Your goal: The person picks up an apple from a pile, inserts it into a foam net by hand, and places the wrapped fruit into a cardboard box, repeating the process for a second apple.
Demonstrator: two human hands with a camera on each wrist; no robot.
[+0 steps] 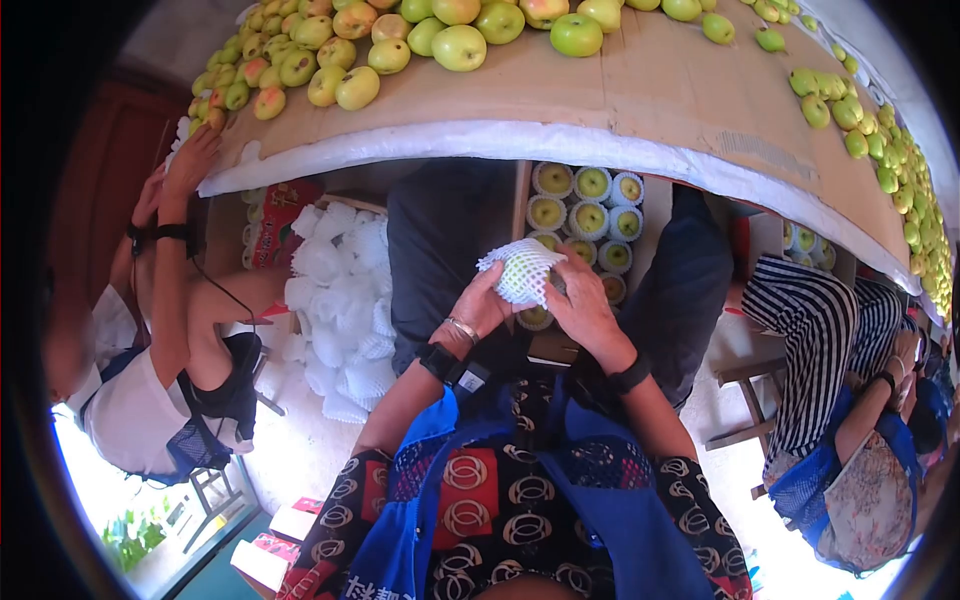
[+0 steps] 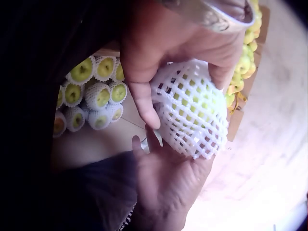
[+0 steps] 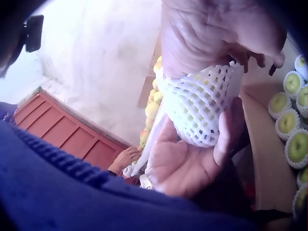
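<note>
- Both my hands curl round one apple in a white foam net (image 1: 522, 272): left hand (image 1: 482, 308) cupping it, right hand (image 1: 585, 312) pinching the mesh.
- It sits at chest height, above the box of netted apples (image 1: 590, 225).
- Beyond, loose green apples (image 1: 400, 40) lie on the cardboard-topped table (image 1: 640, 95); spare foam nets (image 1: 335, 300) lie piled at my left.

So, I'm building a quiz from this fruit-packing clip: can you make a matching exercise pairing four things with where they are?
Things:
1. green fruit in white foam mesh sleeve
2. loose green apples
3. pile of empty white foam sleeves
4. sleeved fruit in rows

Places:
A. on the cardboard-covered table top
B. in the box under the table
C. between both hands
D. left of the person's knees

Pairs: 1-C, 2-A, 3-D, 4-B
</note>
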